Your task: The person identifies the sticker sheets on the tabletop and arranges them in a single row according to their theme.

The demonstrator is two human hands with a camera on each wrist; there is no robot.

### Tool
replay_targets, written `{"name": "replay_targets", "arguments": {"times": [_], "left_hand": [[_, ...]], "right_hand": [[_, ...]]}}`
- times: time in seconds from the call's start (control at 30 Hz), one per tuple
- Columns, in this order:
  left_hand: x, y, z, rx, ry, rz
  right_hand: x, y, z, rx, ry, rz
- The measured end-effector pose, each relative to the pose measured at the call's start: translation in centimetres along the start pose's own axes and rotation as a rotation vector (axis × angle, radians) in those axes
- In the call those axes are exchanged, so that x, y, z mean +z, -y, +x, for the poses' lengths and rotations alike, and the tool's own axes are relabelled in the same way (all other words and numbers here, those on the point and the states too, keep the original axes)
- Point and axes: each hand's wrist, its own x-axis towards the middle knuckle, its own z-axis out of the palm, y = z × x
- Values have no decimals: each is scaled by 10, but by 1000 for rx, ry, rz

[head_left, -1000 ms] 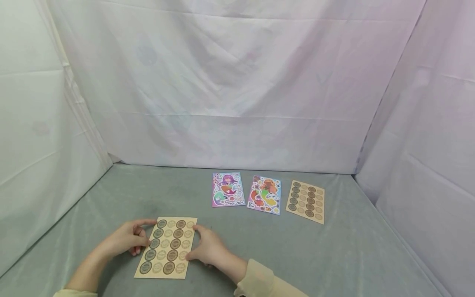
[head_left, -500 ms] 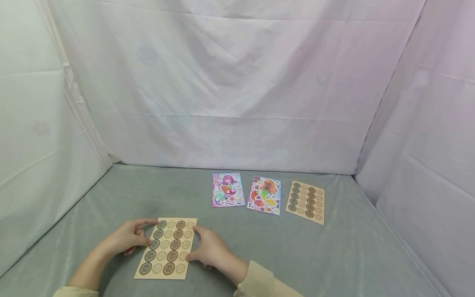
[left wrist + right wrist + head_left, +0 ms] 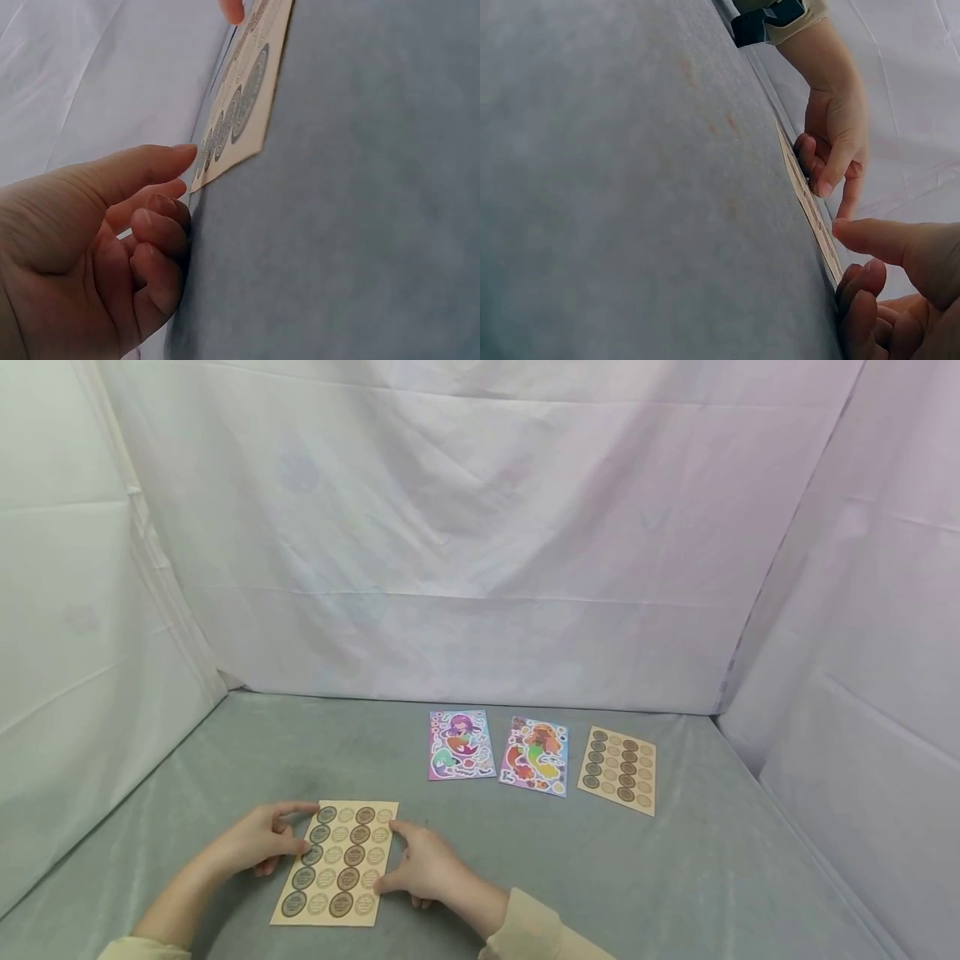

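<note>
A tan sheet of round stickers [image 3: 333, 864] in dark, pale and brown columns lies flat on the grey table in the head view. At its left edge, my left hand [image 3: 258, 842] touches the upper corner with a straight index finger, while the thumb rests lower on the border. The other left fingers curl loosely underneath, seen in the left wrist view beside the sheet [image 3: 244, 97]. Along the right edge, my right hand [image 3: 425, 862] has its index finger near the top corner and its thumb lower on the sheet. Neither hand visibly pinches it.
Farther back lie a purple mermaid sticker sheet [image 3: 461, 745], a second mermaid sheet [image 3: 534, 756] and another tan round-sticker sheet [image 3: 618, 770]. White cloth walls [image 3: 480, 527] border the grey table [image 3: 675, 877] behind and at both sides.
</note>
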Motion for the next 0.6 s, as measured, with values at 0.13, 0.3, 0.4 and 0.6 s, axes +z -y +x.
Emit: {"name": "replay_targets", "arguments": {"times": [0.13, 0.3, 0.4, 0.6], "left_hand": [[1, -1, 1, 7, -21, 14], [2, -3, 2, 15, -36, 26], [3, -4, 3, 23, -44, 34], [5, -9, 5, 49, -78, 46]], "right_hand": [[-3, -2, -1, -24, 12, 43], [-9, -4, -2, -63, 31, 85], [-12, -5, -2, -78, 36, 102], [-17, -6, -3, -93, 30, 116]]}}
